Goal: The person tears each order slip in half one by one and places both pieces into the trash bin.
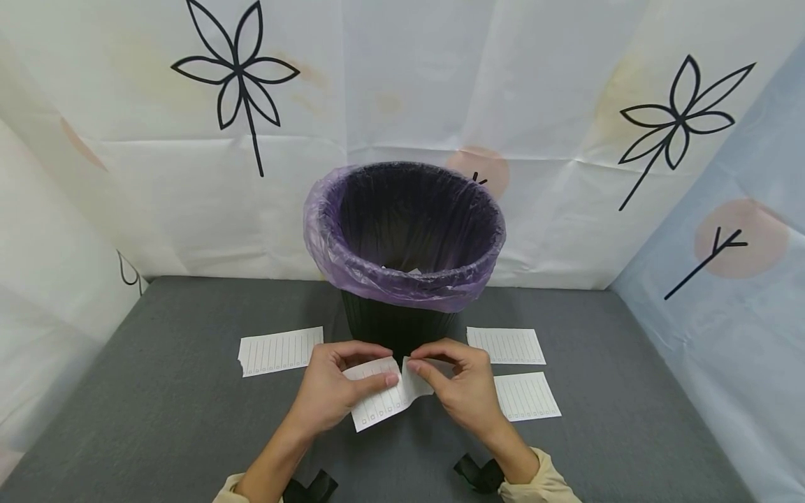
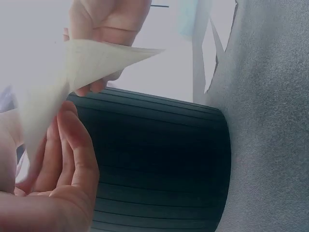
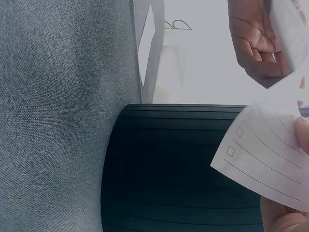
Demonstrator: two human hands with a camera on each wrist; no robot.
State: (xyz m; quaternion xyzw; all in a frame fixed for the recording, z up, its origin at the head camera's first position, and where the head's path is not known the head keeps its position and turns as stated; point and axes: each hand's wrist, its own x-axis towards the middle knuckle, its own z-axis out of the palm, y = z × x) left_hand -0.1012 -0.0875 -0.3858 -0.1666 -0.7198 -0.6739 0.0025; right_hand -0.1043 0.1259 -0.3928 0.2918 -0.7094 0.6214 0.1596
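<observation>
A lined paper sheet (image 1: 385,404) with small checkboxes along one edge is held between both hands, in front of the bin. My left hand (image 1: 330,388) pinches its left part, thumb on top. The right part is pinched by my right hand (image 1: 467,384), thumb and fingertips close to the middle. At the top edge, between the hands, the paper is split partway; its lower part looks joined. In the right wrist view the sheet (image 3: 270,150) bends, with checkboxes showing. The left wrist view shows the paper (image 2: 91,63) folded at an angle, partly washed out by light.
A black bin (image 1: 396,321) with a purple liner (image 1: 402,290) stands behind the hands, white scraps inside. Lined papers lie on the grey table (image 1: 189,419): one with a ragged edge (image 1: 281,351) at left, two (image 1: 506,346) at right. Patterned cloth walls (image 1: 402,84) surround the table.
</observation>
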